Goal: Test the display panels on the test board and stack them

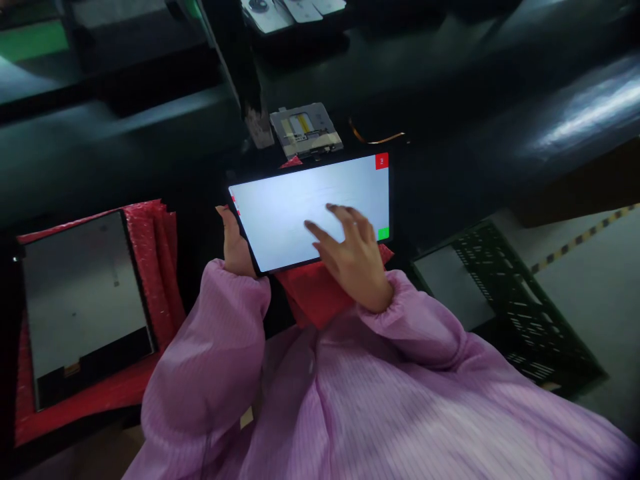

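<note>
A lit tablet screen [285,220] faces me, white all over except a red square at the top right corner, a green one below it and small red marks at the left. My left hand [237,243] grips its left edge, the thumb showing at the side. Over the right half of the glass is my right hand [355,253], fingers spread; whether a fingertip touches the glass I cannot tell. Beneath the screen lies a red bubble-wrap sheet [317,293]. Just beyond its top edge sits a grey metal-backed circuit module [306,130].
At the left, a display panel [90,300] rests on red bubble wrap [163,267]. A thin orange flex cable [377,141] lies beyond the screen. A dark post [233,60] rises behind. Down at the right is a green slotted crate [525,300]. Pale parts [280,13] sit at the back.
</note>
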Demonstrator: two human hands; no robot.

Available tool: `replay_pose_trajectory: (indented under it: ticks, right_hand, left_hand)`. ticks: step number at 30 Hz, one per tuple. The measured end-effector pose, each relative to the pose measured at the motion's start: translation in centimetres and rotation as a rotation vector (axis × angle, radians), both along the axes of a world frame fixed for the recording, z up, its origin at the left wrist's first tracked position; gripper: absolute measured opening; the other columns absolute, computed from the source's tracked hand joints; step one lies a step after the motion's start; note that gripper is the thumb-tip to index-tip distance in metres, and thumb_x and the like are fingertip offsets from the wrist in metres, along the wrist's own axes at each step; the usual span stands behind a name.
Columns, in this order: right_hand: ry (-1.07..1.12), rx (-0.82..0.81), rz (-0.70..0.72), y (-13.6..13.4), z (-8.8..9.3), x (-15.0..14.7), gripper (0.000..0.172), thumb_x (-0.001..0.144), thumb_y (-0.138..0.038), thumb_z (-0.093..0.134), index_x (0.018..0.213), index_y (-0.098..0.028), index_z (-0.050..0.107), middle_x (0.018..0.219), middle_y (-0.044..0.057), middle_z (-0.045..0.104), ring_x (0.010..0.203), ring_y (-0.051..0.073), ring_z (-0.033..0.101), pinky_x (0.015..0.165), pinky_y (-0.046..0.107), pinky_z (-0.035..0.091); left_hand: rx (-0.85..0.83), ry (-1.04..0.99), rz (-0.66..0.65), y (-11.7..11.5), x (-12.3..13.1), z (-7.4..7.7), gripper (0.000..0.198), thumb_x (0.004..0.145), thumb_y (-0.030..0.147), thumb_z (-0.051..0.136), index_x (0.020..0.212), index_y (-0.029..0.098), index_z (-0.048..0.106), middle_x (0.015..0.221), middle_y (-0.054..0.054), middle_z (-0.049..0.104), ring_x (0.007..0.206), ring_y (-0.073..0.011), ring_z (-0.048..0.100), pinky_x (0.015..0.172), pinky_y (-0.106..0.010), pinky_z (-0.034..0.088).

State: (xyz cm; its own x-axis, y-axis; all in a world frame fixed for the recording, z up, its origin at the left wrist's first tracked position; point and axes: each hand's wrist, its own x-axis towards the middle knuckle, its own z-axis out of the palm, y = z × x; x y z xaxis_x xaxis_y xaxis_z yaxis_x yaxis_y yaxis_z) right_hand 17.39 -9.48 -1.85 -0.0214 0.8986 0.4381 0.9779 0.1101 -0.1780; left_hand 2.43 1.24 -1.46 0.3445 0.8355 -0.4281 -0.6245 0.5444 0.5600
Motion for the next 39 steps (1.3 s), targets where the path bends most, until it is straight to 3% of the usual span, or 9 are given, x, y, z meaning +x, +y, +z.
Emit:
replay_pose_trajectory:
  ticks: [4, 9, 14, 20, 24, 28, 31, 35, 39]
  right_hand:
    - [0.039, 0.046, -0.094, -0.1, 0.4, 1.6, 0.033, 0.097, -0.021, 0.051, 0.128, -0.024, 0.060, 0.135, 0.014, 0.049, 0.125, 0.030, 0.044, 0.104, 0.049, 0.045]
    - [0.008, 0.004, 0.049, -0.5, -0.1, 0.7, 0.039, 0.095, -0.009, 0.046, 0.128, -0.026, 0.060, 0.136, 0.012, 0.051, 0.127, 0.027, 0.044, 0.103, 0.048, 0.046]
    - [0.025, 0.050, 0.060, -0.3, 0.8, 1.4, 0.035, 0.096, -0.025, 0.053, 0.131, -0.024, 0.058, 0.141, 0.014, 0.047, 0.132, 0.031, 0.038, 0.107, 0.051, 0.042]
    - [-0.016, -0.021, 0.123, 0.4, 5.9, 4.5, 0.046, 0.098, -0.041, 0.050, 0.140, -0.023, 0.050, 0.156, 0.013, 0.033, 0.143, 0.034, 0.029, 0.113, 0.058, 0.032]
    - [0.011, -0.189, 0.293, 4.7, 10.1, 7.3, 0.044, 0.094, -0.033, 0.057, 0.135, -0.021, 0.055, 0.144, 0.010, 0.050, 0.137, 0.034, 0.041, 0.112, 0.058, 0.032]
    - [0.166, -0.635, 0.510, 11.0, 11.9, 8.9, 0.020, 0.089, -0.030, 0.062, 0.103, -0.022, 0.073, 0.096, 0.003, 0.073, 0.092, 0.025, 0.067, 0.089, 0.046, 0.052]
    - [0.385, -0.905, 0.529, 14.0, 12.1, 8.9, 0.018, 0.090, -0.032, 0.059, 0.088, -0.024, 0.075, 0.073, -0.001, 0.069, 0.061, 0.015, 0.062, 0.061, 0.030, 0.051]
    - [0.656, -0.936, 0.537, 15.0, 11.8, 8.5, 0.019, 0.090, -0.025, 0.056, 0.086, -0.023, 0.074, 0.079, 0.000, 0.071, 0.067, 0.016, 0.065, 0.063, 0.031, 0.054]
    - [1.011, -0.841, 0.493, 14.2, 10.5, 7.5, 0.016, 0.089, -0.020, 0.053, 0.087, -0.021, 0.068, 0.093, 0.001, 0.073, 0.088, 0.019, 0.069, 0.083, 0.037, 0.057]
  left_hand:
    - [0.007, -0.050, 0.078, 0.2, -0.1, 0.2, 0.069, 0.096, 0.064, 0.019, 0.122, 0.017, 0.062, 0.113, -0.004, 0.073, 0.130, -0.0232, 0.053, 0.112, -0.037, 0.041]
    - [0.045, -0.028, 0.145, 0.3, -0.2, -0.5, 0.063, 0.096, 0.063, 0.031, 0.125, 0.015, 0.060, 0.122, -0.006, 0.069, 0.128, -0.0237, 0.056, 0.112, -0.037, 0.042]
    - [0.063, 0.065, 0.144, 0.5, -0.4, -1.1, 0.054, 0.094, 0.062, 0.040, 0.119, 0.021, 0.064, 0.125, -0.003, 0.068, 0.130, -0.0242, 0.055, 0.110, -0.036, 0.045]
    - [-0.036, 0.082, 0.005, 0.5, -0.9, 0.1, 0.064, 0.094, 0.067, 0.026, 0.116, 0.022, 0.065, 0.116, -0.005, 0.071, 0.127, -0.0243, 0.057, 0.109, -0.038, 0.045]
    - [-0.032, 0.056, -0.034, 0.6, -1.4, 1.1, 0.070, 0.092, 0.071, 0.023, 0.119, 0.021, 0.063, 0.110, -0.007, 0.073, 0.123, -0.0265, 0.060, 0.108, -0.041, 0.045]
    - [-0.010, 0.022, -0.088, 0.7, -2.1, 1.5, 0.074, 0.090, 0.073, 0.023, 0.121, 0.019, 0.062, 0.108, -0.010, 0.074, 0.121, -0.0301, 0.062, 0.106, -0.046, 0.046]
    - [-0.020, 0.024, -0.060, 1.1, -3.0, 1.7, 0.074, 0.092, 0.070, 0.020, 0.120, 0.016, 0.062, 0.102, -0.011, 0.075, 0.118, -0.0286, 0.063, 0.106, -0.044, 0.046]
    - [0.090, -0.075, 0.097, 1.6, -4.1, 2.1, 0.082, 0.091, 0.072, 0.010, 0.117, 0.017, 0.065, 0.087, -0.007, 0.075, 0.117, -0.0258, 0.064, 0.108, -0.040, 0.045]
    - [0.349, -0.209, 0.233, 1.2, -3.7, 2.9, 0.083, 0.089, 0.074, 0.004, 0.127, 0.027, 0.060, 0.115, -0.002, 0.072, 0.130, -0.0211, 0.054, 0.112, -0.037, 0.040]
